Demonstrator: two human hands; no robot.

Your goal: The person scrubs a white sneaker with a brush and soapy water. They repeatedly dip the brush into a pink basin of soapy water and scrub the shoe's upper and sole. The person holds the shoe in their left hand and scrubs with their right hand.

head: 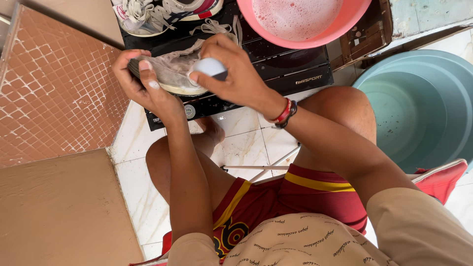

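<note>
My knees sit nearest, in red shorts point(300, 194) with a yellow stripe, over the white tiled floor point(246, 148). Just beyond them my left hand point(143, 86) has its grip wrapped around the heel end of a wet, grey-white shoe point(170, 74), fingers curled over the top and thumb underneath, holding it on its side above a black board point(290, 69). My right hand point(236, 74), with a red and black band at the wrist, has its grip pressed shut around a white brush point(209, 66), which lies against the shoe's upper. To my right stands a pale blue tub point(419, 108). Farther off, a pink basin point(300, 22) of foamy water rests on the board, and beside it lies another shoe point(162, 12) with loose laces.
</note>
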